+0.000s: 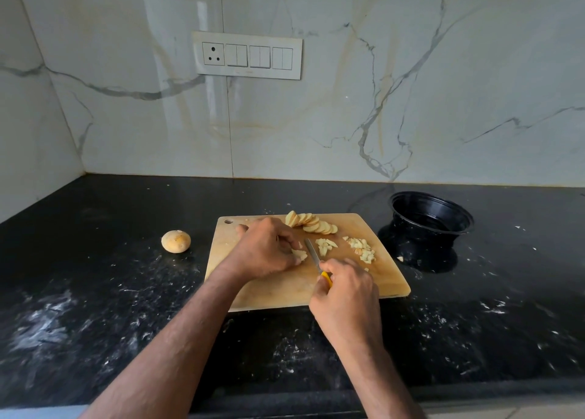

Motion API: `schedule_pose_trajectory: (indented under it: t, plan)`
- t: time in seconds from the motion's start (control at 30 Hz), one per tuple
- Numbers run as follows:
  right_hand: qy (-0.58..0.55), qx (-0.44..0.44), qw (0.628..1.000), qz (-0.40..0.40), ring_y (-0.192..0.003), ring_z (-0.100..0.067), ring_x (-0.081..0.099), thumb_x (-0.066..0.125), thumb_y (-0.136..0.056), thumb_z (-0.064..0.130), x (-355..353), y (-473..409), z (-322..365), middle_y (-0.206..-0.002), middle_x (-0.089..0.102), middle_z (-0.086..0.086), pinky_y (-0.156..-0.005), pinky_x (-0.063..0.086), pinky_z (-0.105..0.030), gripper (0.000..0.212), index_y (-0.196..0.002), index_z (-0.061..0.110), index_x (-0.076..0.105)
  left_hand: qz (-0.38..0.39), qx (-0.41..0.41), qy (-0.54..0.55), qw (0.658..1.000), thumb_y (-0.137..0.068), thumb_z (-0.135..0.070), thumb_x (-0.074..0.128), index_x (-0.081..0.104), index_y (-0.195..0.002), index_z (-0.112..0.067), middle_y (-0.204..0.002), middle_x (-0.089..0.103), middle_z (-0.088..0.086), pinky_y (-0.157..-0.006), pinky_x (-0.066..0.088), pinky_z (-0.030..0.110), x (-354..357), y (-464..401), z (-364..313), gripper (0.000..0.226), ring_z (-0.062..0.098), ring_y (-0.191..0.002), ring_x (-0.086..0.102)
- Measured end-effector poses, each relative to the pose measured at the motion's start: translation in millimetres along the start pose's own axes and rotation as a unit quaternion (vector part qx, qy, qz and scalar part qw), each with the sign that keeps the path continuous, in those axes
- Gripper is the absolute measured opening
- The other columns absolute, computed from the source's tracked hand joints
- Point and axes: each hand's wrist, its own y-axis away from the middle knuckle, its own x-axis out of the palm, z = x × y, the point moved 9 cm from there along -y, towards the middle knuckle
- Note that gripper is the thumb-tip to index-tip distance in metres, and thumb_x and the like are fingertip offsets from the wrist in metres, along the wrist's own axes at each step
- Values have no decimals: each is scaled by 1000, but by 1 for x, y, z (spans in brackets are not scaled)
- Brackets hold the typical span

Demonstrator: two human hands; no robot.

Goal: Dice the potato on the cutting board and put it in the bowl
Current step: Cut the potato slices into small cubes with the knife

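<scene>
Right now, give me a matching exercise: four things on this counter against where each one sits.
Things:
1. whole potato
2. bowl
3. slices
4. knife

Places:
A. fanned along the far edge of the board
B. on the counter, right of the board
C. in the right hand, blade beside the left hand
D. on the counter, left of the board

Pairs: 1-D, 2-B, 3-A, 4-C

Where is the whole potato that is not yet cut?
In the head view the whole potato lies on the black counter, left of the cutting board and apart from it, on the side opposite the black bowl.
</scene>
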Motion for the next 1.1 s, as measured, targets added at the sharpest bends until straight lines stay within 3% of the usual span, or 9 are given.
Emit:
schedule_pose_trajectory:
  t: [0.13, 0.23, 0.33, 0.4, 0.53, 0.77, 1.1]
  plan:
    - [6, -7, 1000, 4, -82, -2, 50, 65, -93, 20, 1, 0, 1, -105, 65, 11, -75, 48, -16, 24, -115, 22, 72, -1, -10, 15, 1000, -73, -22, 81, 78, -80, -31, -88, 71, -19, -100, 45, 52, -2, -2, 6, 13, 9, -97, 61]
    - [0, -7, 1000, 7, -85, -6, 58, 64, -92, 18, 1, 1, 1, -104, 65, 11, -77, 55, -22, 23, -114, 21, 72, -8, -1, 29, 1000, -75, -14, 72, 79, -78, -28, -84, 72, -19, -96, 49, 51, -3, -2, 5, 16, 8, -93, 64]
    - [-1, -9, 1000, 6, -85, -6, 58, 64, -92, 18, 1, 1, 2, -103, 65, 10, -76, 55, -22, 23, -113, 21, 72, 6, 13, 23, 1000, -75, -26, 81, 78, -74, -26, -78, 71, -16, -91, 50, 57, 2, -3, 3, 3, 7, -87, 63]
    - [-3, -10, 1000, 4, -84, -4, 56, 65, -92, 17, 1, 1, 1, -103, 65, 11, -76, 54, -21, 23, -113, 21, 72, 14, 8, 16, 1000, -75, -32, 85, 78, -73, -25, -77, 70, -15, -90, 49, 59, 5, -3, 3, 10, 6, -85, 60]
    - [-6, -9, 1000, 4, -86, -7, 61, 65, -92, 17, 1, 0, 2, -103, 66, 11, -76, 55, -22, 23, -113, 21, 72, -9, -17, 8, 1000, -78, -22, 83, 76, -71, -26, -77, 69, -17, -98, 44, 56, 3, -3, 9, 10, 5, -86, 59]
    - [-7, -8, 1000, 2, -86, -7, 62, 66, -91, 16, 0, 1, 1, -103, 66, 10, -74, 56, -21, 22, -112, 21, 73, -10, -29, 27, 999, -80, -19, 82, 77, -74, -25, -78, 70, -16, -97, 47, 57, 4, -5, 12, 9, 7, -89, 62]
    - [0, -6, 1000, -2, -86, -8, 62, 66, -90, 17, 1, 1, 1, -103, 67, 9, -73, 56, -22, 22, -111, 21, 73, -45, -50, 1, 998, -81, -30, 84, 73, -73, -25, -80, 66, -14, -99, 39, 51, 7, -5, 11, 14, 9, -87, 57]
